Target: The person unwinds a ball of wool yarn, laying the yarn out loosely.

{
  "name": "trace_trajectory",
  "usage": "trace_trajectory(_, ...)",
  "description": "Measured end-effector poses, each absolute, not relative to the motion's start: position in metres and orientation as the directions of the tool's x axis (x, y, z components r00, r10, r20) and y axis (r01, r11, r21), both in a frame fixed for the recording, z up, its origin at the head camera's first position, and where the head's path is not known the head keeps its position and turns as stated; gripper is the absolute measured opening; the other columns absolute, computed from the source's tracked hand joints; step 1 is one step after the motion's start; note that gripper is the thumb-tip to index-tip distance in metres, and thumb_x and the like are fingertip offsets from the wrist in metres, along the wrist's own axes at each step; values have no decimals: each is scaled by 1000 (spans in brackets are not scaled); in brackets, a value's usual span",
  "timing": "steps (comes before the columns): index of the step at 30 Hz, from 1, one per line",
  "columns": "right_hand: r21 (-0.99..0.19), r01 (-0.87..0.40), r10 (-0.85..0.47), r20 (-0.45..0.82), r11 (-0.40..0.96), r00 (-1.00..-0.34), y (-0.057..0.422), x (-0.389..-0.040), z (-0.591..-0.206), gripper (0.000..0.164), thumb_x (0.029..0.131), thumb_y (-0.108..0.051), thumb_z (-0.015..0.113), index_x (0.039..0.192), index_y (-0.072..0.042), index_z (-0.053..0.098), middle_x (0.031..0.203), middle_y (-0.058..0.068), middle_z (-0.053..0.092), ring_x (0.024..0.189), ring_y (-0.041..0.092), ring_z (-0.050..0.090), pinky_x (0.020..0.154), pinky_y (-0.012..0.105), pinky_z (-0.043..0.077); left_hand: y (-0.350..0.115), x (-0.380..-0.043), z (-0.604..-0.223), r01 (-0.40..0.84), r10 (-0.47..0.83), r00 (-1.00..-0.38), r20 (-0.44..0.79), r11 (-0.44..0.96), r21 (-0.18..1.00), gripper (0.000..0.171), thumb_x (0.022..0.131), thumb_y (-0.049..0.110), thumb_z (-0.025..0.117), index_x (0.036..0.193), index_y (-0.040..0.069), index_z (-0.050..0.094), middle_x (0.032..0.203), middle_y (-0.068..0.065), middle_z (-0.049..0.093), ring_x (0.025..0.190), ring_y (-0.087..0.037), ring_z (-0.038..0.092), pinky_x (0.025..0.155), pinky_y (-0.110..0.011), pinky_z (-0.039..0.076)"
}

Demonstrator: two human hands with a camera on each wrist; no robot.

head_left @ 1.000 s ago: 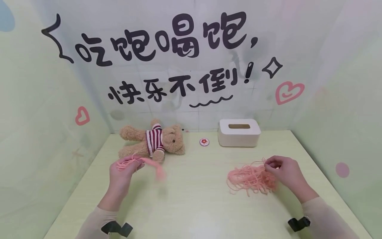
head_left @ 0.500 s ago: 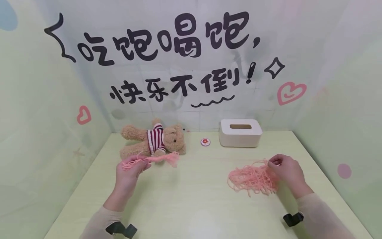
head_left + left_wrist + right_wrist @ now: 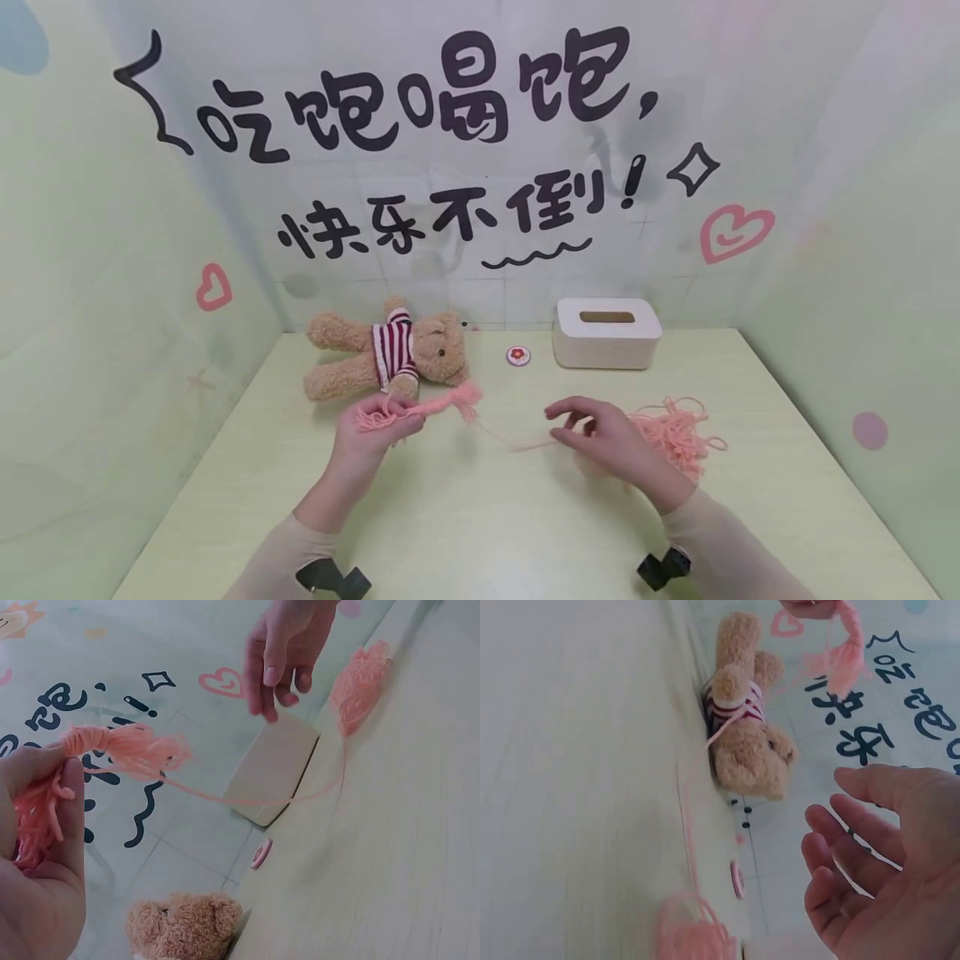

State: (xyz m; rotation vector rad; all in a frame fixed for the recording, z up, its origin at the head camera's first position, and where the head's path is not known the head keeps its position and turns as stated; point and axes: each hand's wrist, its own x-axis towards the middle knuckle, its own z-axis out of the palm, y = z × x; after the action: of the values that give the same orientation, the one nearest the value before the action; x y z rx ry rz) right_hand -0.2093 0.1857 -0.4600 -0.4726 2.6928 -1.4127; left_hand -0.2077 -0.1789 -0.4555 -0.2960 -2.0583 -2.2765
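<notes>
My left hand [image 3: 371, 442] pinches a bundle of pink yarn [image 3: 97, 740] between thumb and fingers. The bundle is wrapped tight near the fingertips, with a loose tuft pointing right and loops lying in the palm. A single pink strand [image 3: 247, 802] sags from it to a loose pile of pink yarn [image 3: 678, 437] on the table at the right. My right hand [image 3: 600, 437] is in front of part of that pile in the head view. In the right wrist view its fingers [image 3: 855, 847] are loosely bent and apart, holding nothing.
A teddy bear [image 3: 431, 350] in a striped top lies on its side at the back left of the table [image 3: 480, 533]. A round flower badge [image 3: 518, 356] and a white tissue box [image 3: 607, 333] stand along the back wall.
The right hand has let go of the yarn at the pile and moved left toward the middle. The left hand has shifted right with its bundle, and the strand now hangs slack.
</notes>
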Motion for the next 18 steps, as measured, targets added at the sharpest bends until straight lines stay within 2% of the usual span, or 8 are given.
trace_trajectory(3, -869, -239, -414, 43, 434, -909, 161, -213, -462, 40, 97, -23, 73, 136, -15, 65, 132, 9, 69, 100, 18, 65, 78, 22, 57, -172, -207, -455, 182, 131, -970, 203, -161, 970, 20, 86, 0, 81, 81, 14, 67, 100, -1, 77, 84, -12, 73, 68, -19, 62)
trace_trajectory(6, -947, -176, -536, 4, 271, -844, 139, -216, -470, 56, 100, -19, 69, 149, -2, 50, 146, 18, 59, 107, 20, 68, 85, 26, 61, -166, -208, -456, 179, 167, -963, 212, -193, 965, 13, 88, 4, 81, 85, 9, 69, 99, -3, 77, 85, -14, 76, 73, -23, 66)
trace_trajectory(7, -969, -137, -579, -7, 205, -816, 132, -217, -472, 58, 101, -17, 68, 151, 0, 46, 148, 20, 58, 109, 21, 69, 87, 27, 62, -164, -208, -456, 179, 169, -963, 212, -190, 965, 11, 88, 6, 81, 88, 8, 70, 98, -3, 78, 83, -13, 76, 71, -22, 65)
trace_trajectory(9, -993, -51, -638, -31, 109, -769, 120, -217, -476, 57, 101, -14, 67, 150, 4, 45, 143, 24, 61, 110, 22, 71, 89, 30, 64, -161, -209, -457, 177, 173, -963, 207, -173, 969, 9, 89, 7, 81, 92, 8, 72, 95, -3, 79, 81, -12, 75, 69, -21, 63)
trace_trajectory(11, -999, 12, -661, -43, 52, -749, 114, -217, -479, 49, 102, -13, 65, 144, 7, 51, 132, 23, 68, 104, 22, 74, 89, 31, 65, -160, -209, -457, 175, 173, -965, 198, -140, 975, 8, 90, 7, 80, 95, 10, 74, 93, -1, 79, 77, -10, 72, 64, -19, 59)
trace_trajectory(13, -999, 22, -636, -44, 43, -770, 113, -216, -481, 38, 101, -14, 66, 133, 6, 60, 116, 19, 76, 95, 19, 75, 85, 30, 66, -160, -209, -458, 170, 166, -968, 187, -111, 979, 10, 90, 5, 79, 95, 12, 75, 91, 2, 79, 75, -8, 68, 62, -19, 56)
trace_trajectory(15, -998, -1, -563, -31, 57, -826, 118, -215, -483, 31, 101, -16, 68, 121, 7, 66, 101, 14, 79, 85, 14, 74, 77, 27, 66, -162, -208, -457, 164, 148, -973, 177, -96, 982, 12, 90, 3, 79, 95, 13, 76, 92, 4, 78, 75, -8, 66, 63, -19, 56)
trace_trajectory(18, -997, -55, -440, 23, 59, -898, 131, -214, -485, 26, 99, -14, 70, 112, 9, 67, 95, 11, 79, 75, 11, 70, 68, 23, 64, -167, -207, -456, 133, 113, -983, 144, -94, 987, 12, 88, 3, 80, 96, 12, 78, 93, 4, 79, 78, -8, 68, 68, -21, 60)
